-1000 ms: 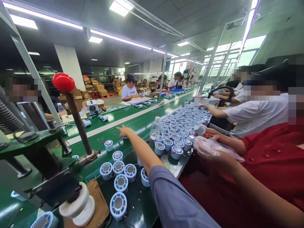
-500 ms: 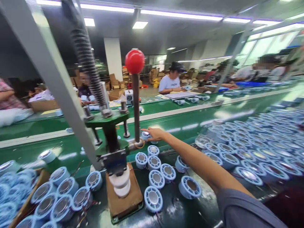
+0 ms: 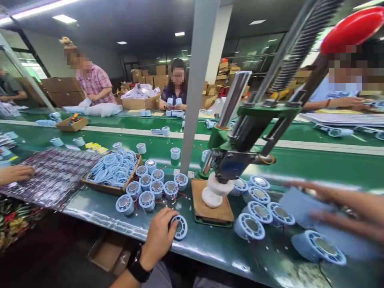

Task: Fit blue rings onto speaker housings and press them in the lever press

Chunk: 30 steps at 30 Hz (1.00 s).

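My left hand (image 3: 160, 236) is closed around the side of a light-blue round housing (image 3: 180, 227) with a spoked rim, at the bench's front edge. My right hand (image 3: 324, 202) is smeared by motion at the right. Between its thumb and fingers is a blurred light-blue round housing (image 3: 295, 206). Between my hands stands a hand press (image 3: 237, 160) with a red knob (image 3: 352, 30). Its white round pressing block (image 3: 220, 185) sits over another white round block (image 3: 211, 198) on a brown base plate (image 3: 199, 192). Several similar housings (image 3: 249, 226) stand right of the press.
More housings (image 3: 147, 200) with thin wires stand left of the press, beside a cardboard box (image 3: 112, 188) of light-blue rings. A grey post (image 3: 195, 80) rises behind them. A green conveyor (image 3: 330, 166) runs behind. A co-worker's hand (image 3: 16, 174) is at far left; other people sit across.
My view has swung left, putting the press right of centre. My right hand has come back from the conveyor behind the press. My left hand is now in view, holding a housing.
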Tool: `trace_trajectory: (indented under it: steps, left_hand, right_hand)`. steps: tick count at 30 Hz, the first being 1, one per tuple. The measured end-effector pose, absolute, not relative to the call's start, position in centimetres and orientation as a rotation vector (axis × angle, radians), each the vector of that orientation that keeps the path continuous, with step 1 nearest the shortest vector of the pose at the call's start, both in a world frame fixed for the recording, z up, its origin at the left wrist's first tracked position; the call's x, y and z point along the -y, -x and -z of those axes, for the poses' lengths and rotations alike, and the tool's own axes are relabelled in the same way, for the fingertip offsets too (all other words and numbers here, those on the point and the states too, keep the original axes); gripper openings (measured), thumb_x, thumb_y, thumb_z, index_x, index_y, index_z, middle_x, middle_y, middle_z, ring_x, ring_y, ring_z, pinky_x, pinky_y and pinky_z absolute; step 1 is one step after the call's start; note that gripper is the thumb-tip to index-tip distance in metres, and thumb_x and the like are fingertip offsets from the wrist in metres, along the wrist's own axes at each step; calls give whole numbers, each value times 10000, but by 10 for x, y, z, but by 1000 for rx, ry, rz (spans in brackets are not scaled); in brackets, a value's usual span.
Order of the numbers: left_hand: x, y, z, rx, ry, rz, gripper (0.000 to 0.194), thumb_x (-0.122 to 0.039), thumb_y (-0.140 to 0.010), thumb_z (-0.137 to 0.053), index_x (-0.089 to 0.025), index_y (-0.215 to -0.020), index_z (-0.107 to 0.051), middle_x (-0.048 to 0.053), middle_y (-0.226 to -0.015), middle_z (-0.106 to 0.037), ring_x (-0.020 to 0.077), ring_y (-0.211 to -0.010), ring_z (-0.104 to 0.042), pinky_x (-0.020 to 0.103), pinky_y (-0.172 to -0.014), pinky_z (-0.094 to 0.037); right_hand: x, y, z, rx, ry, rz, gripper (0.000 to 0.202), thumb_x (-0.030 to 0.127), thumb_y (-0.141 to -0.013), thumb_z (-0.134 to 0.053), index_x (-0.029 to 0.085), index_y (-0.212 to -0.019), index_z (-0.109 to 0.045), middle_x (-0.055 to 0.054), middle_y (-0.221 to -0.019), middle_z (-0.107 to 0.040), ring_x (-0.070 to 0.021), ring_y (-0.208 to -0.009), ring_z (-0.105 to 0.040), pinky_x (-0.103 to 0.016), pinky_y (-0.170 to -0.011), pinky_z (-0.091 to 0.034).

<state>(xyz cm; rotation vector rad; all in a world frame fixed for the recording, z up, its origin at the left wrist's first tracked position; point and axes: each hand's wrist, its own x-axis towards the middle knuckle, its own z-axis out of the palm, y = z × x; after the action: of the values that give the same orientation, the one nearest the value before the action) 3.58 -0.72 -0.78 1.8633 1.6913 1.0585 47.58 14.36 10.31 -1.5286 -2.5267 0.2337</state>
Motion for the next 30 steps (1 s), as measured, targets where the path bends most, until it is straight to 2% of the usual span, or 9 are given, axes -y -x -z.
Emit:
trace_trajectory:
  steps: [1,3,7,11,16,21,25,28,30]
  left_hand:
    - [11,-35,5,-1652,-1817,-1112,212,-210,-940,-506,-183,-1043,-689,90,-1025,-684,217,-973,-635,354,-878,-515]
    - [22,-30,-1,-1594,-1756,-1225,223,-242,-951,-504,-175,-1052,-691,94,-1016,-681,200,-950,-639,319,-850,-518]
    - [50,-15,-10,-1631,-1695,-1389,236,-294,-957,-518,-176,-1050,-700,91,-1001,-681,195,-933,-647,293,-817,-517]
    - [76,4,-12,-1778,-1609,-1487,237,-318,-949,-536,-167,-1015,-706,88,-954,-681,188,-873,-650,275,-779,-513]
    - [86,9,0,-1798,-1625,-1473,224,-277,-924,-536,-157,-991,-712,86,-911,-676,172,-805,-633,256,-732,-501]
    - [68,-15,7,-1773,-1687,-1226,204,-120,-809,-617,-165,-979,-721,78,-950,-695,192,-881,-645,285,-810,-501]
    - [41,-32,5,-1774,-1930,-898,209,-136,-815,-645,-169,-1012,-710,83,-994,-707,226,-955,-635,344,-897,-504]
    - [21,-39,1,-1668,-2131,-762,210,-184,-853,-638,-190,-1059,-680,73,-1131,-697,236,-1048,-621,372,-946,-503]
    - [9,-43,-2,-1596,-2231,-723,211,-205,-876,-621,-207,-1083,-660,63,-1277,-647,243,-1149,-592,394,-979,-499]
  right_hand:
    - [-117,-457,-90,2585,1401,-260,608,590,-806,-580,605,-1381,-385,-49,-1208,-663,-309,-923,-695,-454,-746,-617]
    - [-68,-394,-67,2670,1249,-279,579,528,-862,-515,616,-1406,-339,-12,-1232,-655,-286,-1001,-687,-437,-786,-628]
    - [-21,-244,-56,2927,1179,-346,568,312,-896,-483,488,-1433,-429,-45,-1291,-613,-264,-1077,-669,-420,-887,-597]
    - [-30,-168,-60,2980,1293,-198,566,258,-903,-519,390,-1450,-457,-120,-1272,-606,-295,-1028,-679,-405,-824,-585]
    - [-56,-145,-38,2767,1482,85,533,204,-950,-444,374,-1455,-457,-153,-1213,-615,-290,-973,-687,-351,-674,-586]
    - [-78,-136,-26,2604,1440,278,504,267,-963,-457,342,-1461,-448,-144,-1182,-593,-281,-978,-654,-306,-602,-565]
    - [-87,-155,-8,2354,1125,383,518,256,-933,-450,269,-1450,-424,-159,-1265,-532,-295,-1066,-604,-383,-787,-567]
    - [-76,-194,2,2244,870,404,577,250,-925,-399,325,-1491,-314,-134,-1227,-538,-310,-1078,-585,-470,-915,-505]
    - [-62,-233,-4,2199,812,405,624,293,-937,-399,386,-1529,-225,-113,-1223,-543,-307,-1055,-589,-469,-891,-491]
